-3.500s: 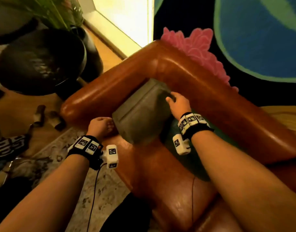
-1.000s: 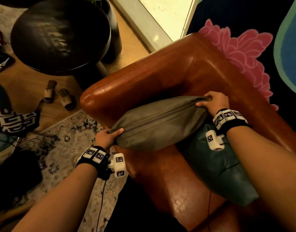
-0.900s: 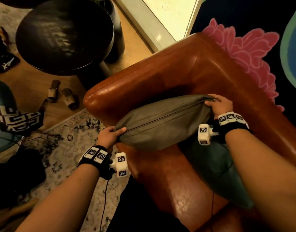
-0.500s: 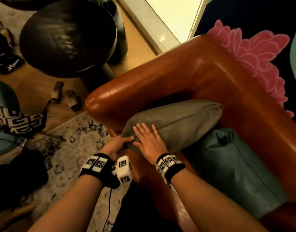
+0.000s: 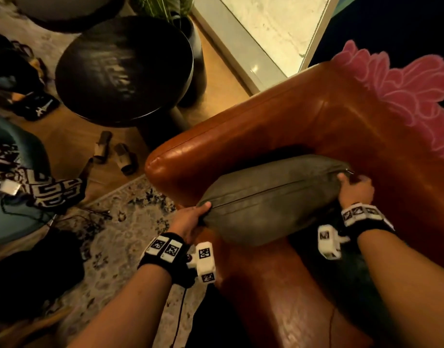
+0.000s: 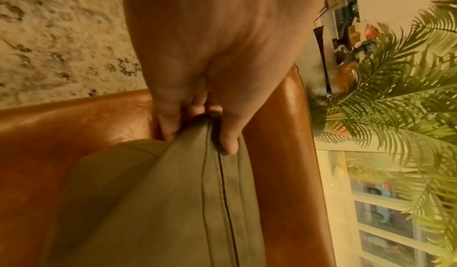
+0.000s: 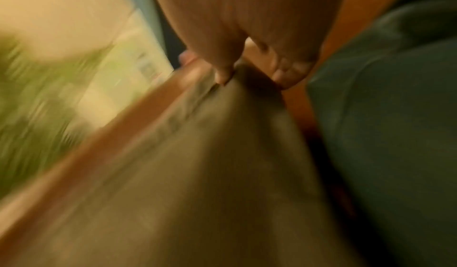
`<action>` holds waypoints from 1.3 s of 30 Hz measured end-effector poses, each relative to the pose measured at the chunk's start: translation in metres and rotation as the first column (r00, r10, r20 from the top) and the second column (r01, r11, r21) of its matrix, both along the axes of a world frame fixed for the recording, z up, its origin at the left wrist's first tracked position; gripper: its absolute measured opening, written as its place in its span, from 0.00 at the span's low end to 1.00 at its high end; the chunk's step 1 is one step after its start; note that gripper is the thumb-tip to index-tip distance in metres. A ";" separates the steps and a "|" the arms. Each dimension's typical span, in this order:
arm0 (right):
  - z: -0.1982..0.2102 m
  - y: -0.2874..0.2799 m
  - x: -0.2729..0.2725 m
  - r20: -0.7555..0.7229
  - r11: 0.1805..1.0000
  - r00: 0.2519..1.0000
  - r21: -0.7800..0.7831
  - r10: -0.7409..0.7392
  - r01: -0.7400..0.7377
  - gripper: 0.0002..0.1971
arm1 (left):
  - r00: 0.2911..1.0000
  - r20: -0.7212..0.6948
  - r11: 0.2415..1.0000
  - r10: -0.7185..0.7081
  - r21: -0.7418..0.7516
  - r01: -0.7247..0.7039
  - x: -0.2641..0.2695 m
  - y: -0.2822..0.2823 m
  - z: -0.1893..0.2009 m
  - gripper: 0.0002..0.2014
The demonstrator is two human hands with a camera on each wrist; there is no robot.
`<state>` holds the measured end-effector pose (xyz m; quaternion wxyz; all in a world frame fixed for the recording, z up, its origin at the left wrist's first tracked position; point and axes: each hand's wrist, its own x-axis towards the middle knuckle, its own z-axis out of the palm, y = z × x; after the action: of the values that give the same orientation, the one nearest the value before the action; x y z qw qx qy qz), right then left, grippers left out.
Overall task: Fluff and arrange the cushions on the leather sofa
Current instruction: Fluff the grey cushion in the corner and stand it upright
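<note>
On the brown leather sofa (image 5: 278, 126), both hands grip the grey cushion (image 5: 271, 199): left hand (image 5: 188, 219) at 9 o'clock, right hand (image 5: 355, 189) at 3; a rug (image 5: 120, 222) and round table (image 5: 123, 69) lie around 10 o'clock.

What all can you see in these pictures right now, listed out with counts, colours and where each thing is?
sofa: one, brown leather, right half of the head view
grey cushion: one, in the sofa corner beside the armrest, gripped at both ends
teal cushion: one, on the seat beside the grey cushion
round table: one, black, on the floor beyond the armrest
plant: one, green, behind the table
rug: one, pale patterned, in front of the sofa
sandals: two, brown, on the wood floor
left hand: grips the cushion's near end
right hand: grips the cushion's far end
</note>
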<state>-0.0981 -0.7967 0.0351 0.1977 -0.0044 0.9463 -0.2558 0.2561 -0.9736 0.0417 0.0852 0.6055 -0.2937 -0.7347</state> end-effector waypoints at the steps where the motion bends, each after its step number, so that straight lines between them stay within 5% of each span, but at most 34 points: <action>1: 0.006 -0.002 -0.003 0.014 0.998 1.000 -0.065 -0.019 0.020 0.28 | 1.000 -0.016 1.000 0.009 -0.022 -0.009 -0.003 0.000 0.004 0.07; 6: 0.024 0.014 -0.011 -0.082 0.957 0.990 -0.258 0.115 -0.133 0.18 | 0.996 -0.084 0.995 0.008 -0.102 -0.017 0.022 -0.009 0.009 0.14; 11: 0.027 0.018 0.008 -0.044 0.891 0.995 -0.444 0.090 -0.100 0.12 | 0.996 -0.075 0.982 -0.055 -0.183 0.040 0.022 0.005 0.016 0.12; 14: 0.041 0.038 0.002 0.017 0.857 1.000 -0.515 -0.015 0.021 0.03 | 0.991 -0.113 0.994 -0.069 -0.096 0.058 0.054 -0.002 0.015 0.12; 17: 0.065 0.030 0.025 0.060 0.796 0.998 -0.605 -0.002 0.037 0.06 | 0.996 0.084 0.999 0.025 -0.044 -0.022 0.060 0.002 0.006 0.05; 20: 0.103 0.012 0.071 -0.029 0.692 0.994 -0.716 0.101 -0.091 0.02 | 0.906 0.422 0.949 -0.032 -0.272 0.160 0.054 0.006 0.014 0.09; 22: 0.125 0.000 0.112 -0.181 0.634 0.959 -0.721 0.216 -0.279 0.05 | 0.942 0.286 0.899 -0.174 -0.344 0.270 0.033 0.009 0.047 0.17; 25: 0.136 -0.020 0.193 -0.427 0.517 0.762 -0.562 0.487 -0.645 0.04 | 0.905 -0.168 0.919 -0.391 -0.135 0.372 -0.016 0.012 0.103 0.30; 27: 0.120 -0.024 0.232 -0.453 0.456 0.596 -0.387 0.663 -0.801 0.04 | 0.875 -0.175 0.891 -0.452 -0.140 0.432 -0.033 0.011 0.110 0.24; 29: 0.101 -0.024 0.242 -0.263 0.425 0.518 -0.337 0.814 -0.840 0.06 | 0.876 0.025 0.852 -0.481 -0.222 0.474 -0.027 0.012 0.093 0.14; 30: 0.095 -0.021 0.232 -0.161 0.433 0.523 -0.388 0.837 -0.814 0.09 | 0.885 0.106 0.852 -0.453 -0.240 0.465 -0.021 0.013 0.077 0.11; 32: 0.082 -0.016 0.195 -0.213 0.554 0.664 -0.405 0.716 -0.727 0.14 | 0.912 0.154 0.884 -0.380 -0.229 0.407 -0.008 0.020 0.052 0.10; 35: 0.061 -0.005 0.107 -0.325 0.844 0.805 -0.037 0.497 -0.536 0.20 | 0.942 0.174 0.922 -0.286 -0.218 0.320 0.004 0.029 0.032 0.13; 37: 0.047 0.002 0.063 -0.120 0.821 0.814 0.155 0.568 -0.550 0.22 | 0.951 0.214 0.928 -0.224 -0.252 0.275 0.006 0.031 0.026 0.17; 39: 0.040 0.005 0.042 0.001 0.715 0.731 0.206 0.682 -0.668 0.24 | 0.951 0.249 0.916 -0.181 -0.308 0.255 0.000 0.033 0.026 0.20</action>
<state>-0.0561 -0.7917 0.0756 0.2410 -0.3398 0.9062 -0.0732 0.2560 -0.9408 0.0679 0.0722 0.6210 -0.4884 -0.6088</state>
